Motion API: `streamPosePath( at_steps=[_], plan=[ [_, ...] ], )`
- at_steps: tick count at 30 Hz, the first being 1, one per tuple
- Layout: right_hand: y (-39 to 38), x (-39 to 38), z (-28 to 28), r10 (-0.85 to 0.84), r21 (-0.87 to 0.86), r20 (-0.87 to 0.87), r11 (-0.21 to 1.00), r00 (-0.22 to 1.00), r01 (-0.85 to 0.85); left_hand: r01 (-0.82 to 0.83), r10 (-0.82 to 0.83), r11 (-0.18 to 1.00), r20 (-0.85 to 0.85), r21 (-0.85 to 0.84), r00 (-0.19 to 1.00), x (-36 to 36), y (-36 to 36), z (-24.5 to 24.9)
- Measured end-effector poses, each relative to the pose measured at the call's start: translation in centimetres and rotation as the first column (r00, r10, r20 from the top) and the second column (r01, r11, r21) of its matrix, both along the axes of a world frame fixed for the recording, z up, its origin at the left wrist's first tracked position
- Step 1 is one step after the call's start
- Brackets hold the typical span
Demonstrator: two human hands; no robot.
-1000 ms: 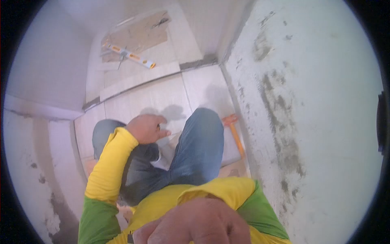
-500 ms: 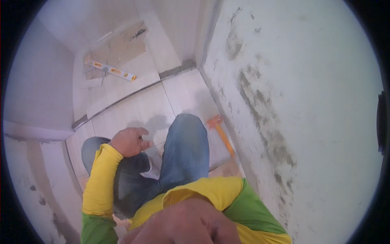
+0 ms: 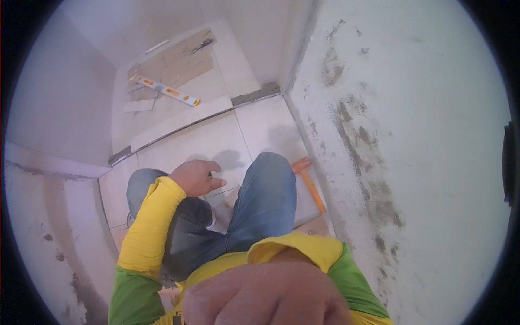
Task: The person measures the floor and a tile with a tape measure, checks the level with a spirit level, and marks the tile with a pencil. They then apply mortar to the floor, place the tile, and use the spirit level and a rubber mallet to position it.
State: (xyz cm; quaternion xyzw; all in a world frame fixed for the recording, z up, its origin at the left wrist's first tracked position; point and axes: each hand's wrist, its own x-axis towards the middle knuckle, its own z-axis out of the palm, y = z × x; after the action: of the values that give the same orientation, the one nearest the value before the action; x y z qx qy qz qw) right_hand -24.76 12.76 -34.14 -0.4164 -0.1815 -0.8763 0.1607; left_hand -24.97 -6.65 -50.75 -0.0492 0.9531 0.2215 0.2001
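The hammer (image 3: pixel 312 192) lies on tiles (image 3: pixel 189 135) between right knee (image 3: pixel 269 181) and wall (image 3: pixel 439 162), the spirit level (image 3: pixel 167 90) farther ahead, leftward.

Pale tiled floor (image 3: pixel 189 132); smeared whitish right wall (image 3: pixel 422 151); dim left wall (image 3: pixel 59 108), perhaps plastered

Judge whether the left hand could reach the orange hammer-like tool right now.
Probably not straight across: the right knee stands between the left hand and the orange hammer-like tool by the wall. Reaching over the knee might work.

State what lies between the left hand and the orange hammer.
In the head view, the jeans-clad right knee stands between left hand and orange hammer, with pale floor tile showing between hand and knee.
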Motion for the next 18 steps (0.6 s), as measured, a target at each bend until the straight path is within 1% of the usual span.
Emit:
streamPosePath(
  at_steps=[2, 3, 4, 5, 6, 8, 9, 11, 12, 14, 15, 16, 18],
  plan=[
    [1.0, 0.4, 0.3, -0.012, 0.217, 0.026, 0.976, 1.0, 0.006, 0.031, -0.031, 1.0, 0.006, -0.003, 0.999, -0.3, 0.1, 0.2],
    [0.7, 0.6, 0.6, -0.007, 0.219, 0.03, 0.976, 1.0, 0.0, 0.027, -0.027, 1.0, 0.01, -0.001, 1.0, -0.3, 0.0, 0.0],
    [0.2, 0.7, 1.0, -0.188, 0.254, 0.085, 0.954, 0.979, 0.161, 0.044, -0.044, 0.999, -0.011, -0.008, 0.999, -0.3, -0.1, -0.4],
    [-0.2, 0.7, 1.3, -0.364, 0.298, 0.132, 0.902, 0.922, 0.313, 0.062, -0.062, 0.998, -0.03, -0.016, 0.998, -0.4, -0.2, -0.6],
    [-0.2, 0.3, 1.4, -0.361, 0.304, 0.138, 0.902, 0.922, 0.307, 0.058, -0.058, 0.998, -0.022, -0.011, 0.998, -0.5, -0.1, -0.3],
    [0.6, -0.6, 1.6, -0.371, 0.403, 0.012, 0.852, 0.929, 0.335, -0.008, 0.008, 1.0, 0.044, 0.007, 0.999, -0.7, 0.3, 0.6],
    [1.1, -0.5, 1.9, -0.366, 0.407, 0.015, 0.852, 0.93, 0.329, -0.013, 0.013, 1.0, 0.048, 0.01, 0.999, -0.6, 0.3, 0.5],
    [2.1, 0.5, 2.4, -0.153, 0.553, 0.175, 0.833, 0.972, 0.032, 0.026, -0.025, 1.0, -0.016, 0.014, 1.0, -0.2, 0.1, 0.5],
    [2.1, 1.0, 2.2, -0.149, 0.555, 0.179, 0.831, 0.973, 0.026, 0.021, -0.021, 1.0, -0.012, 0.017, 1.0, -0.1, 0.1, 0.5],
    [1.9, 2.0, 1.8, -0.156, 0.52, 0.241, 0.854, 0.958, 0.008, -0.011, 0.011, 1.0, 0.013, 0.005, 1.0, 0.1, 0.1, 0.6],
    [1.7, 1.8, 1.7, -0.14, 0.497, 0.219, 0.868, 0.966, 0.013, -0.016, 0.016, 1.0, 0.019, 0.004, 1.0, 0.2, 0.0, 0.4],
    [1.7, 1.1, 1.3, -0.115, 0.479, 0.155, 0.878, 0.981, 0.027, -0.004, 0.004, 1.0, -0.002, 0.0, 1.0, 0.4, -0.2, 0.0],
    [1.8, -1.0, 0.5, -0.058, 0.45, -0.035, 0.89, 0.998, 0.067, -0.02, 0.02, 0.999, -0.026, -0.026, 0.999, 0.7, -1.0, 0.0]
  ],
)
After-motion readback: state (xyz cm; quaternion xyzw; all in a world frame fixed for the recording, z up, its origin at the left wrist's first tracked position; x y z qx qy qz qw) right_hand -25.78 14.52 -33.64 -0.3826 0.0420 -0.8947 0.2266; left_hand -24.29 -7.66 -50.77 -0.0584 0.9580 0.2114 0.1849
